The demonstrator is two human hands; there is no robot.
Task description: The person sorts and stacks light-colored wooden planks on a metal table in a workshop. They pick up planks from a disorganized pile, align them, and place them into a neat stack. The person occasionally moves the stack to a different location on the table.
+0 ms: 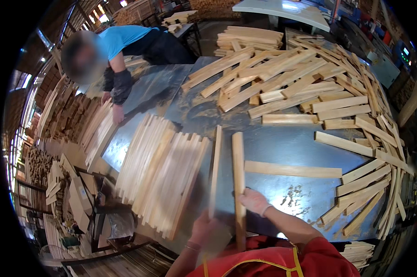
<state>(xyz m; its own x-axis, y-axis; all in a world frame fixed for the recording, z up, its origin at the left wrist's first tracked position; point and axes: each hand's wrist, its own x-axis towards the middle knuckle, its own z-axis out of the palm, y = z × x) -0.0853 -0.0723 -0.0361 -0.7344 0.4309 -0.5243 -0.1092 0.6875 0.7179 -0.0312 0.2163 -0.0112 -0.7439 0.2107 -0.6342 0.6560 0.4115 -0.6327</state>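
My left hand [203, 231], a little blurred, is closed round the near end of a narrow wooden slat [216, 171] that stands on edge, pointing away from me. To its right, my right hand [254, 201] grips a second wooden slat [238, 166] by its side; this one runs roughly parallel, its near end close to my red apron [264, 261]. A loose slat [294, 169] lies crosswise on the metal tabletop [197, 108], just beyond my right hand. Left of my left hand, a row of slats [160, 171] lies packed side by side.
A jumbled heap of slats [282, 83] covers the far right of the table, with more slats [360, 189] along the right edge. Across the table at the far left, a person in a blue shirt [125, 39] bends over another slat stack [97, 129]. Cardboard [79, 198] stands at left.
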